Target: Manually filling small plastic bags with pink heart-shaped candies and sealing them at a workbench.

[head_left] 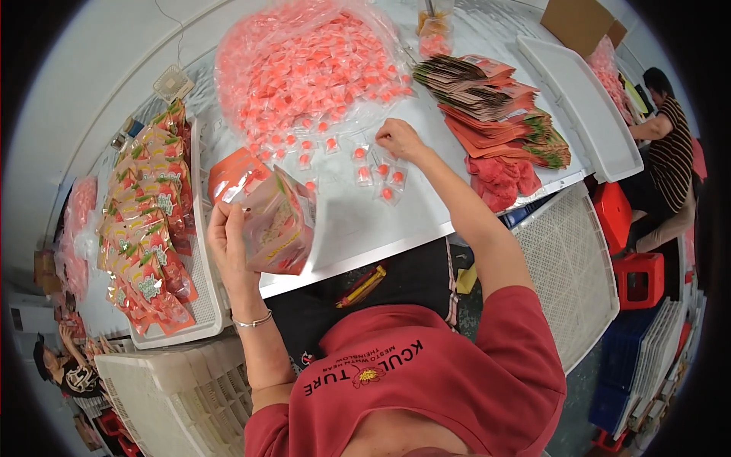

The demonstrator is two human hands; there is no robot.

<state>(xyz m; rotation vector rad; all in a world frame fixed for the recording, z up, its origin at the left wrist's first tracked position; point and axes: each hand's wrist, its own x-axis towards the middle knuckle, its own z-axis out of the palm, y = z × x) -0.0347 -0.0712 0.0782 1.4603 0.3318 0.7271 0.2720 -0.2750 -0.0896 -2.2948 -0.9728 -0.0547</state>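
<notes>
Stand-up pouch (pixel 278 222), open-topped, held upright over the white table (pixel 365 228) edge, left hand (pixel 228 247) curled round its side. Right hand (pixel 400 139) fingers pinched together on small wrapped pink candies (pixel 378 177) loose on table. Behind: big clear bag of candies (pixel 308 65). Right: stack of flat pouches (pixel 495 107). Left: tray of filled pouches (pixel 152 221).

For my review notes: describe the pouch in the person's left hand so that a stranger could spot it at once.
Start at the white table and go to its near edge, left of the big clear bag of pink sweets. There the left hand holds an open pouch. Unlike the filled pouches in the tray, it is held upright.
</notes>
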